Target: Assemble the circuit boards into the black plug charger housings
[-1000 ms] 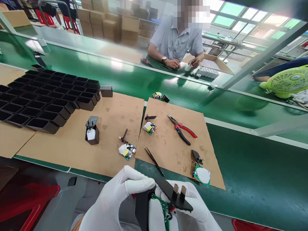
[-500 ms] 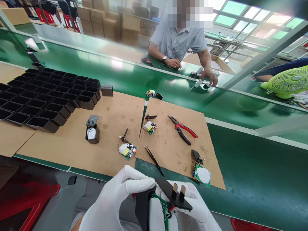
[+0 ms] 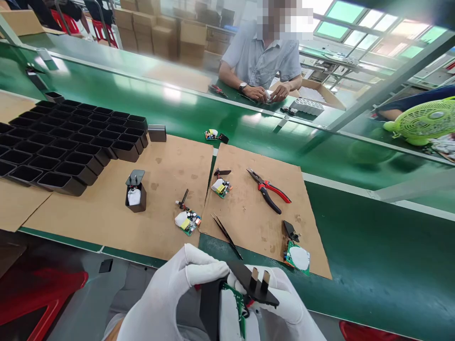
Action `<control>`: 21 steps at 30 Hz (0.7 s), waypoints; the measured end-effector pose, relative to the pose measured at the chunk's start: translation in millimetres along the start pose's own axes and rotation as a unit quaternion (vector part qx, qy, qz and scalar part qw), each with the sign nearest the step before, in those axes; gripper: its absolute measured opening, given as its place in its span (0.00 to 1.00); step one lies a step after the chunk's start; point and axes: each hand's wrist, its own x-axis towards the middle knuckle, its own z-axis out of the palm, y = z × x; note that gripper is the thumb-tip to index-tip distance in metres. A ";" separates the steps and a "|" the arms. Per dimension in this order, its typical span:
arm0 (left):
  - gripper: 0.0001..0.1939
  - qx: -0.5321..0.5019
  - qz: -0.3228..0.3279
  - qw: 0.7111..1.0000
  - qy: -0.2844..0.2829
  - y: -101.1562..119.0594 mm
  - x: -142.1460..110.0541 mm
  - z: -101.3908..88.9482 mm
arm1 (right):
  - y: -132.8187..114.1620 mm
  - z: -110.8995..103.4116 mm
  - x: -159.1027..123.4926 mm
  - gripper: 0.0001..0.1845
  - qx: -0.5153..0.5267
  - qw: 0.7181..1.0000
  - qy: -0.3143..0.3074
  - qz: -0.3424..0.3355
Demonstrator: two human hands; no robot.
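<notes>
Both my hands wear white gloves and meet at the bottom middle. My left hand (image 3: 170,293) grips a black charger housing (image 3: 209,308) with a green circuit board (image 3: 240,310) sticking out of it. My right hand (image 3: 287,308) holds the black plug cover (image 3: 254,286), whose two metal prongs point up, tilted over the board. On the brown cardboard mats (image 3: 245,218) ahead lie black tweezers (image 3: 227,236), red-handled pliers (image 3: 268,189), and loose circuit boards with plug covers (image 3: 187,221) (image 3: 297,255) (image 3: 221,185).
A part-assembled black housing (image 3: 135,194) stands on the left mat. Rows of empty black housings (image 3: 67,147) fill the far left. Another board (image 3: 213,136) rides the green conveyor belt (image 3: 185,113). Across it a seated person (image 3: 263,61) handles small parts. A green fan (image 3: 426,121) stands right.
The plug cover in my right hand has sunk slightly toward the board. The board on the conveyor has drifted left. The person opposite drew an outstretched hand back.
</notes>
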 end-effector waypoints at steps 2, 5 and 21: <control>0.09 -0.013 -0.024 1.000 0.013 1.1 2.0 1.1 | -0.3 2.3 3.8 0.12 0.009 1.000 0.002 0.005; 0.10 -0.011 -0.043 0.998 0.036 0.2 3.0 2.9 | 0.1 8.3 9.5 0.12 0.029 0.999 0.010 0.012; 0.10 0.016 0.043 0.999 -0.014 -20.4 1.9 -8.8 | -33.2 24.0 18.1 0.29 0.070 0.997 -0.003 0.044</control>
